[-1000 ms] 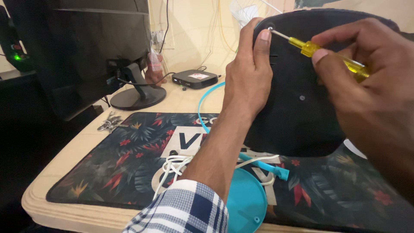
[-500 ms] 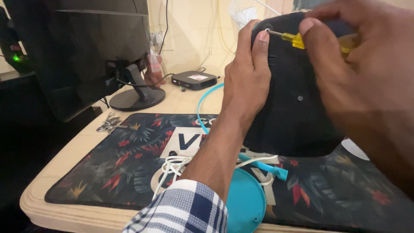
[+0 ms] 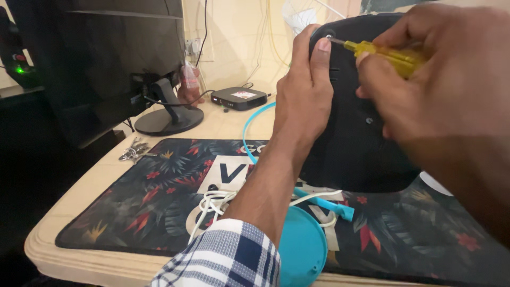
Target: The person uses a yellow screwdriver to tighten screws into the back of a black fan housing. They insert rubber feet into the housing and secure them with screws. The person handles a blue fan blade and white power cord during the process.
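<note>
While the left hand (image 3: 303, 101) clamps the black round housing (image 3: 356, 133) upright at 1 o'clock above the surface (image 3: 95, 183) | right hand (image 3: 441, 90) pinches yellow screwdriver (image 3: 385, 53), tip in the rim screw (image 3: 329, 37) | step: turning the screw, seemingly | next: steady axial pressure, housing kept still.

Monitor (image 3: 106, 58), small black box (image 3: 239, 98), keys (image 3: 133, 151), floral mat (image 3: 154, 196).

Warm, fairly dim indoor light brightens the cream wall and the worktop (image 3: 223, 125). The monitor (image 3: 106, 58) at the far left corner sinks into shadow. The near right hand (image 3: 446, 101) is softly blurred.
</note>
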